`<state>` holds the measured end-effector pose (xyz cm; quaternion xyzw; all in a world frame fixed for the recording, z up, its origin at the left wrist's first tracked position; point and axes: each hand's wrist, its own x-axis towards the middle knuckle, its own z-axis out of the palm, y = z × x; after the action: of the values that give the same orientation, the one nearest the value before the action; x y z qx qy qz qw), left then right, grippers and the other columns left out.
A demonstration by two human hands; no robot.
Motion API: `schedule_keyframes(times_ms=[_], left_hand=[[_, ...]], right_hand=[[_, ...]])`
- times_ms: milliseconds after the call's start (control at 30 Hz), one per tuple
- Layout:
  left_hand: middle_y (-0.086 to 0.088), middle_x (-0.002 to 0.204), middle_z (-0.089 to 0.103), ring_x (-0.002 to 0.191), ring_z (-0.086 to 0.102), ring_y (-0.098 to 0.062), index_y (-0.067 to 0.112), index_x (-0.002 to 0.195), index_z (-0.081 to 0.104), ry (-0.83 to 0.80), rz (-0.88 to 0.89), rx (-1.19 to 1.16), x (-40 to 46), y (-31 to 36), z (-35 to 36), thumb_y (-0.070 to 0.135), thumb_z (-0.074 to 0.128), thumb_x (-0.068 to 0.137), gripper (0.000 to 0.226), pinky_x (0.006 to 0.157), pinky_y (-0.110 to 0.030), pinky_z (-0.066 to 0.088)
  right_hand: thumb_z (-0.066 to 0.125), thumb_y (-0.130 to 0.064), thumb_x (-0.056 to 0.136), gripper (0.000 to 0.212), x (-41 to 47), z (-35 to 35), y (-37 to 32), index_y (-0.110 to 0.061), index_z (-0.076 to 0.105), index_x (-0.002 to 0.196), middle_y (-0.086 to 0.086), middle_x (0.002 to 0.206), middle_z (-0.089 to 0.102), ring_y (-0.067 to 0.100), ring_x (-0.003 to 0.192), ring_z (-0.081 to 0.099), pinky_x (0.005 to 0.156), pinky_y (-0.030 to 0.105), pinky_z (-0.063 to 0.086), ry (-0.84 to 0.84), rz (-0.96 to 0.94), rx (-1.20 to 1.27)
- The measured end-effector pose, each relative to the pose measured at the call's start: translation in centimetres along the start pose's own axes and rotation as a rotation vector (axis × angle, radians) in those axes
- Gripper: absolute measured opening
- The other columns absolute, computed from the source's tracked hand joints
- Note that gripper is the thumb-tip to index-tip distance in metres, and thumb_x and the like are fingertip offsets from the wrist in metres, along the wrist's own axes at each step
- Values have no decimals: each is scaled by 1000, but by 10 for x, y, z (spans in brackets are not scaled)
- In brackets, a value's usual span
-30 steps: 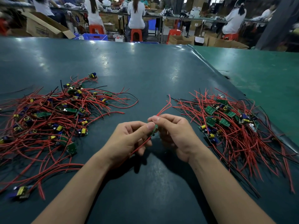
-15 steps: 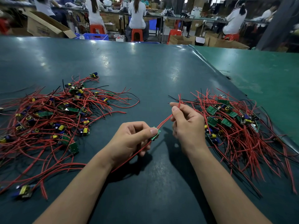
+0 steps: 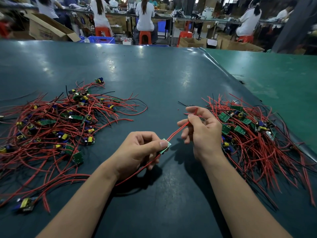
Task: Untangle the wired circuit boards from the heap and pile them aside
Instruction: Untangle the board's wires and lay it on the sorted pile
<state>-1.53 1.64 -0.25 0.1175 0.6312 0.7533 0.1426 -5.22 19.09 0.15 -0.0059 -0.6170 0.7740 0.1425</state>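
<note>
Green table mat (image 3: 154, 79), red-wired boards (image 3: 56, 122) heaped, workers on stools (image 3: 145, 36)

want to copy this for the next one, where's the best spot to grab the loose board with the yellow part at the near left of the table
Grip the stray board by its two long edges, coming from above. It lies flat on the table, apart from the heap, with the yellow component standing up on top, so an edge pinch probably clears it. Its red wires trail off to the right, so lift slowly in case they snag.
</note>
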Motion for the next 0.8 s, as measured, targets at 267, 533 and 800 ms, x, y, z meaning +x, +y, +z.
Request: schedule_keyframes(times_ms=[267, 533, 800], left_hand=[[-9, 51, 45, 41, 46, -15, 0, 72, 60, -28, -7, -4, 1, -1, -1, 20, 74, 75, 24, 38, -19, 37], [-1, 50, 47, 49, 53, -16, 14, 66, 68, 140, 47, -78, 6, -7, 1, 33, 80, 66, 22, 42, -20, 40], [-4, 52, 49, 46, 48, -16, 7, 70, 65, 55, 15, 22, 4, -3, -1, 27, 80, 75, 26, 40, -20, 39]], right_hand=[[56, -4, 97, 18, 4, -5, -1, -13, 70, 91, 7, 62, 70, 11, 32, 49, 33, 16, 35, 82, 6, 49], [61, -52, 82, 46, -7, 4, -5, -8, 71, 93, 1, 51, 59, 8, 33, 43, 31, 14, 28, -241, 364, -45], [66, -13, 90, 17, -8, 5, -8, -11, 72, 74, -5, 45, 47, 4, 33, 34, 33, 13, 23, -160, 299, 24]])
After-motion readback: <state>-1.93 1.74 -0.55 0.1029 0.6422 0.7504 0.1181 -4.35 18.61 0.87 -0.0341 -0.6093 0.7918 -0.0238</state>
